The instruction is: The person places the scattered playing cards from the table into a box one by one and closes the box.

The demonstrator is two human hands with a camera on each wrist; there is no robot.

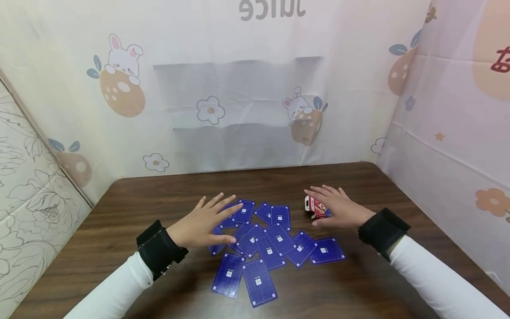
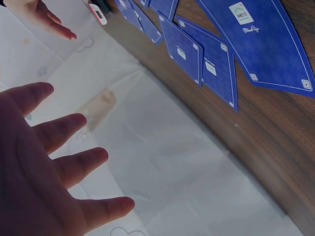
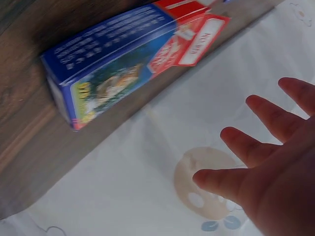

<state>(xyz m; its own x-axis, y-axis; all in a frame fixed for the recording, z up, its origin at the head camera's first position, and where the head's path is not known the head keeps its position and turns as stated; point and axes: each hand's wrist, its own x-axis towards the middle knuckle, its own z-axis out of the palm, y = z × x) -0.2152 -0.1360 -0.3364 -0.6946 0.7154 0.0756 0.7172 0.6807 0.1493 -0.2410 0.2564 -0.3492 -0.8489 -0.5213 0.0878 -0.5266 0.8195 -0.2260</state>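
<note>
Blue-backed playing cards [image 1: 280, 239] lie face down in a loose, overlapping spread on the table. In the head view my left hand [image 1: 205, 223] hovers over the left side of the spread, fingers straight and apart, holding nothing. My right hand [image 1: 338, 208] is held above a small red and blue card box [image 1: 316, 207], partly hiding it, with its fingers extended. The right wrist view shows the box [image 3: 123, 59] lying on its side with its end flap out, apart from the fingers [image 3: 251, 147]. Several cards [image 2: 182, 51] also show in the left wrist view, away from the spread fingers.
The brown wooden table [image 1: 159, 195] ends at a white printed cloth [image 1: 247, 146] hanging behind it. Another cloth wall [image 1: 450, 155] closes the right side, and a flower-patterned panel [image 1: 36, 199] stands at the left.
</note>
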